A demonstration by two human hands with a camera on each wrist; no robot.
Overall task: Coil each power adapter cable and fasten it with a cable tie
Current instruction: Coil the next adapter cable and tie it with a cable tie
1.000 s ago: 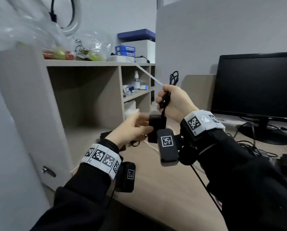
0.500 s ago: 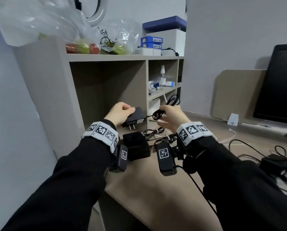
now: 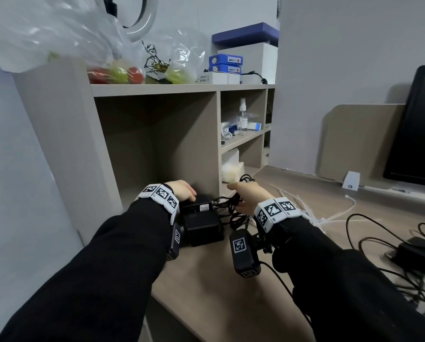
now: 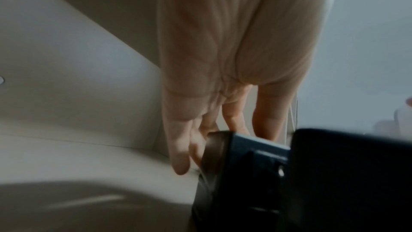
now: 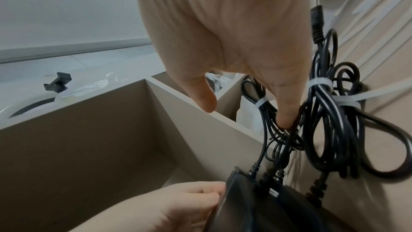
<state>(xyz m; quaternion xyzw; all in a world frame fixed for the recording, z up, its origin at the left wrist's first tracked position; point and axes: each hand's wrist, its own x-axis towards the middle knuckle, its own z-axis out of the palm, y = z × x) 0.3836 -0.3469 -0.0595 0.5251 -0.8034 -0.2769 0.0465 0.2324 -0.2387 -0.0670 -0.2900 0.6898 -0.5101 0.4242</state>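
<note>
Left hand (image 3: 183,191) is gripping a black power adapter (image 3: 198,204) from above, fingers curling over its far side, at the back left corner of the desk (image 3: 206,280), right at the mouth of the open shelf unit (image 3: 157,144). That adapter is sitting on top of or just behind a second black adapter (image 3: 203,228); cannot tell whether they are touching. In the left wrist view the fingers (image 4: 185,147) are wrapping the rounded edge of the adapter (image 4: 256,174), fingertips reaching down to the desk surface.

Right hand (image 3: 247,197) is holding a coiled black cable (image 3: 231,206) just right of the adapters, the grip closing on the bundle with the thumb sticking out to the left. In the right wrist view the fingers (image 5: 283,108) are hooking into the cable loops (image 5: 334,130), and a white cable tie (image 5: 321,83) is cinching the coil just beside the fingertip, its long tail (image 5: 379,97) trailing off to the right. A thinner cable with another white tie (image 5: 262,102) is lying just left of the finger. The barrel plug (image 5: 316,15) is poking up next to the palm.

Loose white cable ties (image 3: 305,213) are lying on the desk right of the right wrist. More black cables and another adapter (image 3: 418,250) are sitting near the right edge, below a monitor (image 3: 418,124).
</note>
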